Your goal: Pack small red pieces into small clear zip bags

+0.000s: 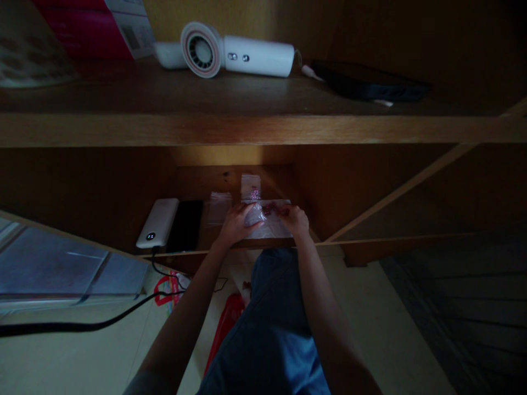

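Observation:
A clear plastic bag [267,229] lies at the front of the lower shelf, with a small cluster of dark red beads [269,209] on or in it; which one I cannot tell. My left hand [237,224] grips the bag's left side, its thumb and fingers reaching over the plastic. From the right, my right hand [295,220] has its fingers pinched together beside the beads, and what is between them is hidden. Just behind the bag is a small zip bag [251,181] with pink beads at its lower end. Left of it lies another clear zip bag [219,209].
A white power bank [158,224] with a black cable and a dark flat phone-like slab [185,225] lie left of my hands. On the upper shelf [263,130] rest a white handheld fan [257,55], a black phone [370,81] and a pink box [90,27].

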`<state>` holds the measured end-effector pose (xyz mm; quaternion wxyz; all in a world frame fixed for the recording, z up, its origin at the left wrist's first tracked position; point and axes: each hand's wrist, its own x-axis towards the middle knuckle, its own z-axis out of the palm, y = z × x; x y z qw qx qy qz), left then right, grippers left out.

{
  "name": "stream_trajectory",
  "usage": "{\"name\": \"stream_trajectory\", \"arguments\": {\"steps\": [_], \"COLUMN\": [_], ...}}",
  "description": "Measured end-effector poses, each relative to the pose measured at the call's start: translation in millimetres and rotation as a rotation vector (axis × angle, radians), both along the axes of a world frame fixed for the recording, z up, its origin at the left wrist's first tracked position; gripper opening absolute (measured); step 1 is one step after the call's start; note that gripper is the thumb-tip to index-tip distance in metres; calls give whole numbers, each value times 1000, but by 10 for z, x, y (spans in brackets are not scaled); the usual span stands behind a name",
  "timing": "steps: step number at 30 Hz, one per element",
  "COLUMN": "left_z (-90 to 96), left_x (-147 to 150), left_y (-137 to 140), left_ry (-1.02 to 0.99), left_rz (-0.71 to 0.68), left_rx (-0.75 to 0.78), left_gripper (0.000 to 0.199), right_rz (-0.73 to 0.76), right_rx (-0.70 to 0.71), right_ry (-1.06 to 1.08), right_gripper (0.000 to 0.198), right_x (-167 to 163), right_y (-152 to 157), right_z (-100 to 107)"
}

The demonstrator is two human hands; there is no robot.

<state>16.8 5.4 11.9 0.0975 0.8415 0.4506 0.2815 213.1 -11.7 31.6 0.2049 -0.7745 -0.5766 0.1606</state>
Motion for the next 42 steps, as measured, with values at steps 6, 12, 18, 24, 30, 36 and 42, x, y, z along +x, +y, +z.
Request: {"name": "stream_trajectory", "arguments": {"steps": [6,12,18,24,30,36,42], "left_z": [7,19,17,-11,0,4,-26], "left_x": [2,5,0,-7,-10,-9,-6], "left_y": [4,6,5,11,12,2,20], "left_ry": [3,-2,-5,-11,-18,-18,-19], "left_rz": [-7,-12,-21,-32,-34,-31,-30], "left_rx": [8,-2,0,5,0,10,19], "left_gripper": [52,51,52,53,53,54,53], "right_rz": [-34,156,367,420,404,149,-9], "right_rx": [-19,89,160,98,140,183,63], "right_ry": [43,320,606,630,626,459,161], "right_gripper": [22,15,12,14,13,12,17], "right_x": [23,7,-79,-118,-80,12,19], "right_y": [0,27,60,70,84,83,67], "right_z": [17,-9,-53,-93,-70,-97,-71]}}
